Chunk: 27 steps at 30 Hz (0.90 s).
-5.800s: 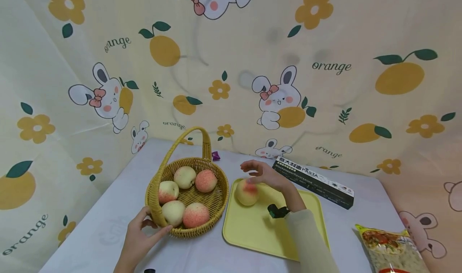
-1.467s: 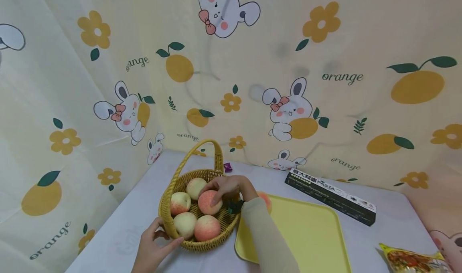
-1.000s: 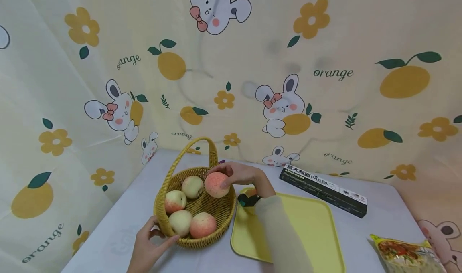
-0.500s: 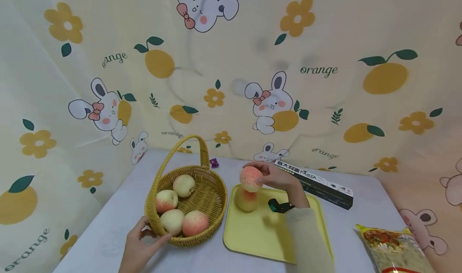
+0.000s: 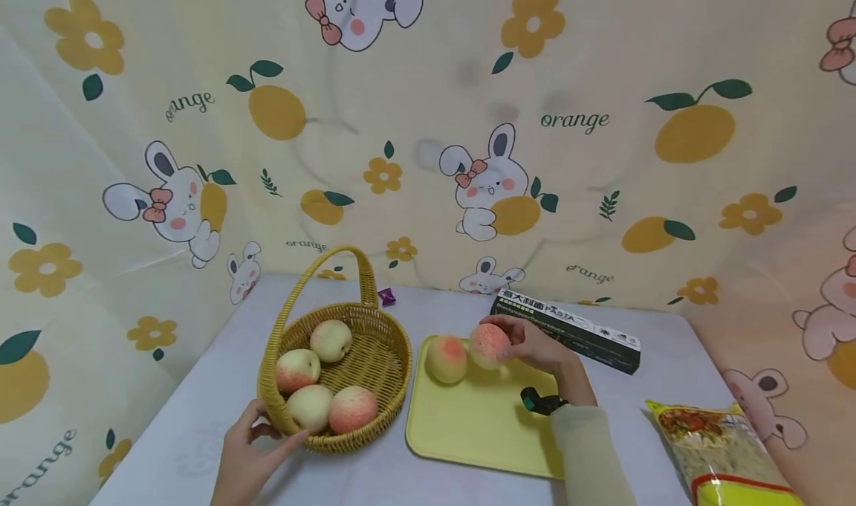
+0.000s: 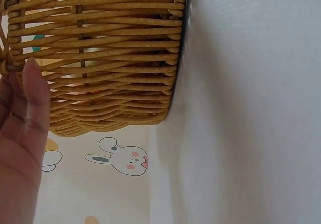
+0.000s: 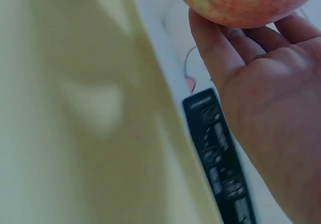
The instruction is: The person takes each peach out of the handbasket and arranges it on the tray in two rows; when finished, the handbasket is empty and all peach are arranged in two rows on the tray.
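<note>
A yellow wicker basket (image 5: pixel 383 368) with a tall handle stands at the left, with several peaches in it, among them a red-and-pale one (image 5: pixel 353 409). My left hand (image 5: pixel 249 450) grips the basket's near left rim at the foot of the handle; the left wrist view shows the thumb (image 6: pixel 36 86) against the weave. With my right hand (image 5: pixel 535 346) I hold a pinkish peach (image 5: pixel 488 345) at the far part of a yellow tray (image 5: pixel 468 428). Whether that peach touches the tray is unclear. Just left of it, another peach (image 5: pixel 446 359) rests on the tray.
Behind the tray lies a long black-and-white pasta box (image 5: pixel 568 331). A packaged food bag (image 5: pixel 722 450) lies at the right. Near the basket's far side is a small purple wrapped piece (image 5: pixel 386 296). A printed curtain (image 5: pixel 414 216) closes off the back.
My right hand has taken the pinkish peach out of the basket and carried it right, over the first peach, to its right side and lower. The left hand stays on the basket.
</note>
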Each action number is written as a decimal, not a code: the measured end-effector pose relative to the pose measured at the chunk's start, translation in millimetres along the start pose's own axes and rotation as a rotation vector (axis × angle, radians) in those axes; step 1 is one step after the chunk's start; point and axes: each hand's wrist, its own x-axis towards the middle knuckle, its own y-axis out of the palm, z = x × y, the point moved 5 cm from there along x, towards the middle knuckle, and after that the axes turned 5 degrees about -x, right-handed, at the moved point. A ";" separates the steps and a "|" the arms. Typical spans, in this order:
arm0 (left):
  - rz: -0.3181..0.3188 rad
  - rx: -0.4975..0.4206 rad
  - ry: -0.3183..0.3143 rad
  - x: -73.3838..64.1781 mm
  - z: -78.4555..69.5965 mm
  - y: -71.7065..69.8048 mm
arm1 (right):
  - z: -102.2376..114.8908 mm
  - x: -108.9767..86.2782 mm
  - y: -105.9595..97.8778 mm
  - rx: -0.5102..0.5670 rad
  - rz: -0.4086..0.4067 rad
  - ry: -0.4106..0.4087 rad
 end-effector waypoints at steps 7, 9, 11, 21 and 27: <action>0.015 -0.030 0.004 -1.2 3.0 -1.3 | -12.5 -5.7 -0.8 -0.006 -0.004 0.022; 0.017 -0.032 0.009 -1.0 3.3 -1.1 | -14.2 -6.7 -0.5 -0.005 -0.001 0.030; 0.013 -0.028 0.008 -0.8 3.3 -1.0 | -16.1 -7.9 -0.5 -0.015 -0.003 0.047; 0.005 -0.011 -0.006 -1.1 1.7 -1.6 | -25.8 -14.9 -2.3 -0.140 -0.039 0.102; 0.007 -0.014 0.005 0.0 3.6 -1.0 | -23.4 -17.3 -1.9 -0.135 -0.031 0.093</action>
